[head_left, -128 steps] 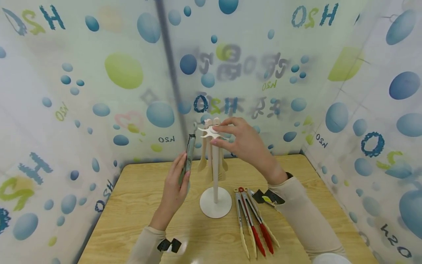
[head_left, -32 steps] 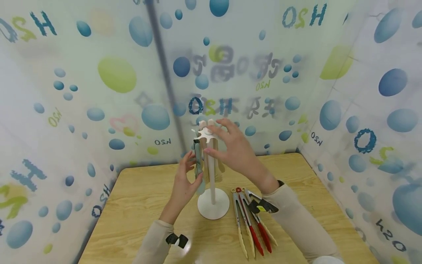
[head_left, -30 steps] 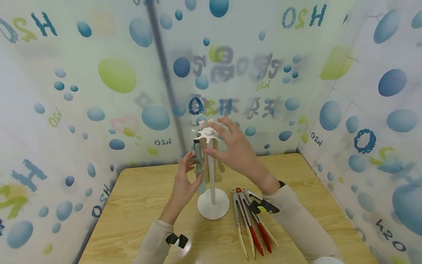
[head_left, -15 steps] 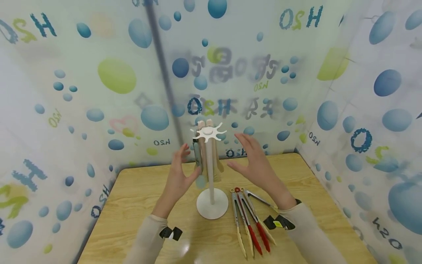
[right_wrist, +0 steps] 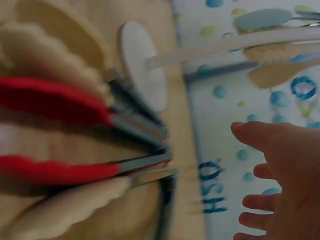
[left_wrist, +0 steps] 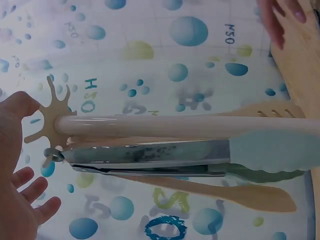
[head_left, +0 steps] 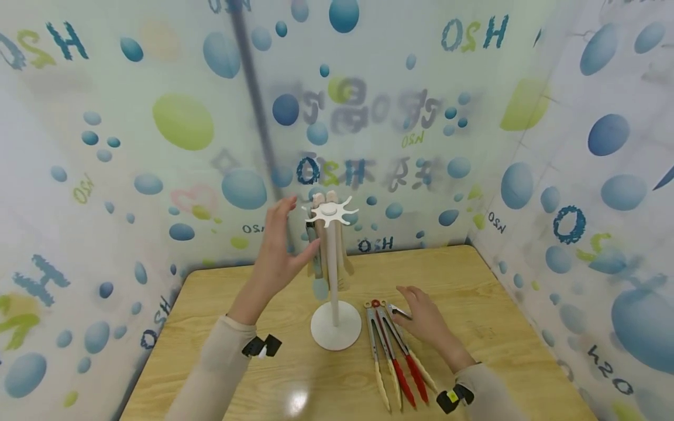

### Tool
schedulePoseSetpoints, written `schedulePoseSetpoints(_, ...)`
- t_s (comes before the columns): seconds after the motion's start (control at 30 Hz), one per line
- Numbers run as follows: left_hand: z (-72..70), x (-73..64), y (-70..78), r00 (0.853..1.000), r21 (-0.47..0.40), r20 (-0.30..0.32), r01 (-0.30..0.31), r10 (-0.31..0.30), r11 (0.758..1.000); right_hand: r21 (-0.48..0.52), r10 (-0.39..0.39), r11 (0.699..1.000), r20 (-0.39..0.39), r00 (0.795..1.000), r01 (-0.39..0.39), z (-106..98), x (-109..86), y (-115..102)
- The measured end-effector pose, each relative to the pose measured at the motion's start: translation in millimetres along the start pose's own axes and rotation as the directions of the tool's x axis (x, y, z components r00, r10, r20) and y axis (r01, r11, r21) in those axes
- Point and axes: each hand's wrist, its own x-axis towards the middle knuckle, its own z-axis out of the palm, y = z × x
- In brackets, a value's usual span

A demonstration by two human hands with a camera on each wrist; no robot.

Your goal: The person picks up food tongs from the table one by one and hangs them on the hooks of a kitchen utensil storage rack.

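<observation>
A white stand [head_left: 329,213] with a spoked, star-shaped top holds a pair of tongs with pale green tips [left_wrist: 150,152] and several wooden utensils, among them a spatula [left_wrist: 260,197]. My left hand [head_left: 274,251] is raised at the left of the stand's top, fingers spread and holding nothing. In the left wrist view its thumb is by a spoke; whether it touches I cannot tell. My right hand [head_left: 425,318] hovers by the ring ends of the tongs lying on the table: red-tipped tongs [head_left: 402,374] and cream-tipped tongs [head_left: 380,374]. Its fingers look loose, around nothing.
The round white base [head_left: 336,336] of the stand rests on the wooden table [head_left: 237,351]. Behind and at both sides hang curtains [head_left: 242,187] printed with blue and green dots, close to the table's edges.
The green-tipped tongs went from my left hand onto the stand, where they hang. My right hand left the stand's top and came down right to the tongs; my left hand let go and rose slightly.
</observation>
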Motion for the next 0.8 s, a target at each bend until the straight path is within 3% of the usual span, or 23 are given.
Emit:
schedulePoseSetpoints(0.2,-0.6,19.9,13.6,0.998,0.084,0.056,-0.040,0.035,0.996,-0.047,0.051,0.998,0.025,0.998,-0.050,22.5,-15.5,19.7)
schedulePoseSetpoints(0.43,6.8,29.8,21.6,0.993,0.184,0.120,-0.017,-0.006,0.983,-0.036,0.107,0.994,0.089,0.990,-0.104,38.3,-22.1,28.5)
schedulePoseSetpoints(0.63,10.2,30.2,19.3,0.989,0.136,0.136,0.042,-0.060,0.990,-0.048,0.126,0.992,0.130,0.983,-0.120,48.3,-27.0,35.3)
schedulePoseSetpoints(0.8,10.7,32.0,16.6,0.988,0.085,0.149,0.024,-0.036,0.996,-0.067,0.116,0.992,0.126,0.985,-0.109,47.7,-27.9,35.3)
